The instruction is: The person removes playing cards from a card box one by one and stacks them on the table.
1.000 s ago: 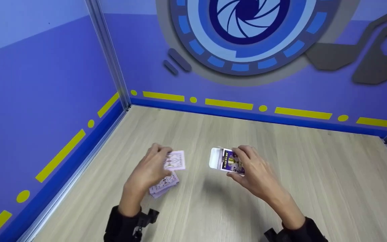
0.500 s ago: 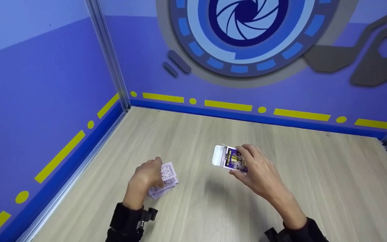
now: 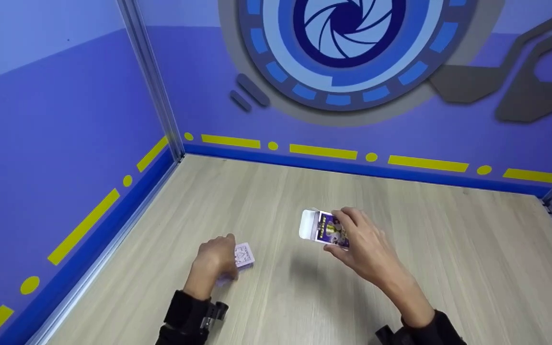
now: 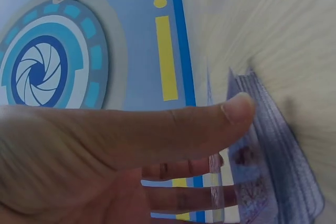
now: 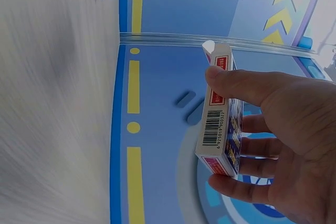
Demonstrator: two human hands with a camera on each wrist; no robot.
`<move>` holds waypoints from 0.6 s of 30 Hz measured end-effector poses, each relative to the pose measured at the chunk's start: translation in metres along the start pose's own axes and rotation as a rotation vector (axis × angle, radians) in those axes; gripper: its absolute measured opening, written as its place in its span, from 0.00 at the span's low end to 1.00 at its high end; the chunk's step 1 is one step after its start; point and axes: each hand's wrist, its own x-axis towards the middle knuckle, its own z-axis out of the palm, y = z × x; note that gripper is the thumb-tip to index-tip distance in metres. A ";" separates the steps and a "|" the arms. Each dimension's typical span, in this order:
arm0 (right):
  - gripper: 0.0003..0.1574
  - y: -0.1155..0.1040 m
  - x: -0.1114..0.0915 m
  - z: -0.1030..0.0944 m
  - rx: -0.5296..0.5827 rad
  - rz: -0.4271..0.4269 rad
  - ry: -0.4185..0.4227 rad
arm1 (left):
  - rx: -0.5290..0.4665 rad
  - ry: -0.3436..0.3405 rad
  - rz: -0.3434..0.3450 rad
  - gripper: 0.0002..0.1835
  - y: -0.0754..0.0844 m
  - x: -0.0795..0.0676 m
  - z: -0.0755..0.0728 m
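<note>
My left hand [image 3: 216, 258] is down at a pile of playing cards [image 3: 244, 255] with pale, pink-patterned backs, gripping at it from the left side. In the left wrist view the thumb lies along the edge of the cards [image 4: 286, 166], and the other fingers reach behind them. A thin card edge [image 4: 216, 192] stands in front of those fingers. Raised above the table, my right hand [image 3: 369, 244] grips a small purple and white card box [image 3: 331, 229] between thumb and fingers. Its white end flap [image 3: 307, 224] hangs open toward the left. A barcode side [image 5: 212, 129] shows in the right wrist view.
Both hands work over a light wood-grain table [image 3: 424, 211]. A blue printed wall [image 3: 199, 86] closes off the back, and another blue wall [image 3: 65, 124] runs along the left side. A metal corner post [image 3: 154, 81] joins them.
My left hand has come down and toward me, bringing the raised card or cards onto the pile, which now looks more squared. The right hand and card box have stayed nearly in place.
</note>
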 end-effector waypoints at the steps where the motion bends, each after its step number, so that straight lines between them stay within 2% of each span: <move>1: 0.46 0.000 0.000 0.000 0.000 0.000 -0.001 | 0.017 0.000 -0.002 0.35 0.000 0.001 0.001; 5: 0.46 -0.002 0.000 0.002 0.007 0.002 -0.007 | 0.040 0.001 -0.004 0.35 -0.001 0.002 0.003; 13: 0.46 -0.006 -0.001 0.008 0.035 0.001 -0.070 | -0.005 0.014 -0.007 0.35 -0.002 0.001 0.006; 18: 0.46 -0.007 -0.002 0.010 0.029 -0.001 -0.081 | -0.024 0.028 -0.005 0.36 -0.001 0.001 0.008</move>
